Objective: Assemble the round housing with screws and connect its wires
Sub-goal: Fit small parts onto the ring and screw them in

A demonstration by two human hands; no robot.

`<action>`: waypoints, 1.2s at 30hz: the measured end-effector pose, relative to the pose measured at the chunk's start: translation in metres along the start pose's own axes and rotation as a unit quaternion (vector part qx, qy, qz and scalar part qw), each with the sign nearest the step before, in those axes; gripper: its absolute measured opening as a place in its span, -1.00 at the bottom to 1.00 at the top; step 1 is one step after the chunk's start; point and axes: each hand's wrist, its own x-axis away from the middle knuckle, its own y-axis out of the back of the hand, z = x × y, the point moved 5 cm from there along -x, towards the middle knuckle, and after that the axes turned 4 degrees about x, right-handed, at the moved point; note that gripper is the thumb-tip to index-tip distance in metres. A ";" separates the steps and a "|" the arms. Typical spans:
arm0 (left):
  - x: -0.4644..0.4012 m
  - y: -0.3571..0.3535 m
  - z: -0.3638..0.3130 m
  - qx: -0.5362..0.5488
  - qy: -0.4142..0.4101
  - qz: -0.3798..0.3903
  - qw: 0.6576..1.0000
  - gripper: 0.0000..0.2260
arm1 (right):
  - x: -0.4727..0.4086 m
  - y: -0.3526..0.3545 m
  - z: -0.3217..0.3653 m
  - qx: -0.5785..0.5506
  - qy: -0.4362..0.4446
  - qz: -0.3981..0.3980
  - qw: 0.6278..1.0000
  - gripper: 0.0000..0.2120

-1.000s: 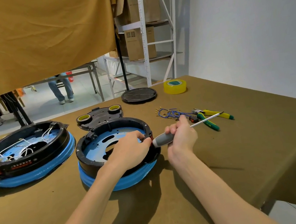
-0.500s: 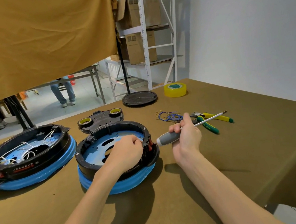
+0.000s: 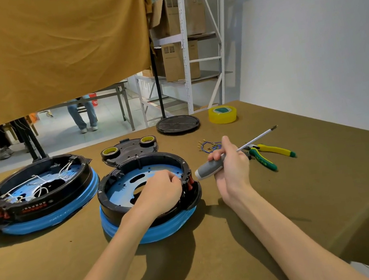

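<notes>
Round black housing (image 3: 116, 205); grey-handled screwdriver (image 3: 209, 169)

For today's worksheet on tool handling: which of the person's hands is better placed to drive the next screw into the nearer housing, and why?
Right. The right hand already grips the screwdriver beside the nearer housing, while the left hand is inside the ring, fingers curled near its right wall.

Bright, even daylight, soft shadows toward the viewer, wide-angle edge bending.
</notes>
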 end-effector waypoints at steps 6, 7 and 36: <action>0.002 0.002 -0.004 -0.016 -0.023 0.000 1.000 -0.68 | 0.008 -0.001 -0.022 0.035 0.021 -0.048 0.998 -0.75; 0.002 0.002 -0.005 -0.017 -0.024 0.003 1.000 -0.67 | 0.008 0.000 -0.023 0.031 0.025 -0.055 0.998 -0.74; 0.015 -0.003 -0.020 -0.139 -0.128 -0.089 0.978 -0.60 | -0.014 0.003 -0.005 0.584 0.153 0.245 0.759 -0.84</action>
